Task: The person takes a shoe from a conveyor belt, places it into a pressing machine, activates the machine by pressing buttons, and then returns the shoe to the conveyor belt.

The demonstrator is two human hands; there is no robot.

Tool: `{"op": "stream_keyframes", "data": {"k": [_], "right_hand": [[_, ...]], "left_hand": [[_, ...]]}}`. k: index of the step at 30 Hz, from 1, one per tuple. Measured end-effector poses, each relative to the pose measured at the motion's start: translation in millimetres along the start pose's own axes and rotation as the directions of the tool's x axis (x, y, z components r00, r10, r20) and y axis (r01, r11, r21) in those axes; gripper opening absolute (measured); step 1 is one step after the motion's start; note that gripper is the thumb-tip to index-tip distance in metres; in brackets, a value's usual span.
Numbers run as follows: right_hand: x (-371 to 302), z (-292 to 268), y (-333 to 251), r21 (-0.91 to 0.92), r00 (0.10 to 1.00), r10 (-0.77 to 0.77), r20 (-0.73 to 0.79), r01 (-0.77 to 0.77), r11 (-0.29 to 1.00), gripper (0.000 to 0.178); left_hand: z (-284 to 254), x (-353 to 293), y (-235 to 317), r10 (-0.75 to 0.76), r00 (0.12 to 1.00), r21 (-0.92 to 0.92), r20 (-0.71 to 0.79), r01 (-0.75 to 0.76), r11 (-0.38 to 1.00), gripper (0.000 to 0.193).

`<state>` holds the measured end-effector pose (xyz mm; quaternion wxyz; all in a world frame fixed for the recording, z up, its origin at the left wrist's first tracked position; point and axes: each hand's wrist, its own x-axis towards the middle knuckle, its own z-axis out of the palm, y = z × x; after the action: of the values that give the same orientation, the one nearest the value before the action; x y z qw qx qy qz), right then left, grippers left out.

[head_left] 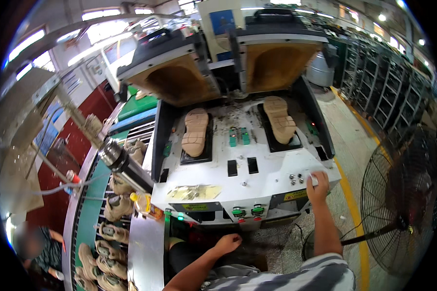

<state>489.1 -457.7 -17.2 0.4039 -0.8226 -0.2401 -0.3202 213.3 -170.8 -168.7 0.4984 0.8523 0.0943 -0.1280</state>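
A white two-station press machine (pixel 213 169) stands before me, both lids (pixel 177 80) raised. On its black pads lie two tan shoes, sole up, one at the left (pixel 195 132) and one at the right (pixel 279 119). At the machine's front right corner, my right hand (pixel 318 189) is closed around a small white thing (pixel 314 180), beside several small knobs (pixel 294 179). My left hand (pixel 228 244) hangs low in front of the control panel, fingers curled in, apart from the machine; nothing shows in it.
On the left, a green conveyor (pixel 90 208) carries several tan shoes (pixel 110 266). A steel flask (pixel 112 154) and a yellow bottle (pixel 146 206) stand beside the press. At far left is another person (pixel 46 250). A large fan (pixel 398 203) and racks (pixel 383 92) stand right.
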Motion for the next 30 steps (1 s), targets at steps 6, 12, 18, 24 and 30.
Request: {"op": "stream_keyframes", "data": {"k": [6, 12, 18, 24, 30], "right_hand": [[-94.5, -26.3, 56.8, 0.705, 0.172, 0.985, 0.03, -0.702, 0.101, 0.01], [-103.4, -27.4, 66.0, 0.598, 0.405, 0.797, 0.448, -0.798, 0.069, 0.014], [-164.5, 67.4, -76.6, 0.327, 0.74, 0.357, 0.57, -0.603, 0.728, 0.011], [-70.9, 192.3, -227.4, 0.458, 0.932, -0.127, 0.338, -0.045, 0.888, 0.026], [117.6, 369.0, -262.0, -0.033, 0.965, -0.139, 0.224, 0.15, 0.988, 0.081]], "left_hand": [[-1.2, 72.1, 107.4, 0.202, 0.978, 0.094, 0.059, -0.207, 0.974, 0.03], [-6.8, 74.1, 63.4, 0.177, 0.983, 0.124, -0.052, -0.169, 0.978, 0.027], [-77.3, -65.4, -40.3, -0.034, 0.793, -0.037, -0.608, 0.014, 0.999, 0.019], [-90.9, -265.6, -179.6, -0.399, 0.024, -0.371, -0.917, 0.323, 0.871, 0.017], [-27.2, -381.8, -193.2, -0.424, -0.435, -0.543, -0.794, 0.196, 0.816, 0.015]]}}
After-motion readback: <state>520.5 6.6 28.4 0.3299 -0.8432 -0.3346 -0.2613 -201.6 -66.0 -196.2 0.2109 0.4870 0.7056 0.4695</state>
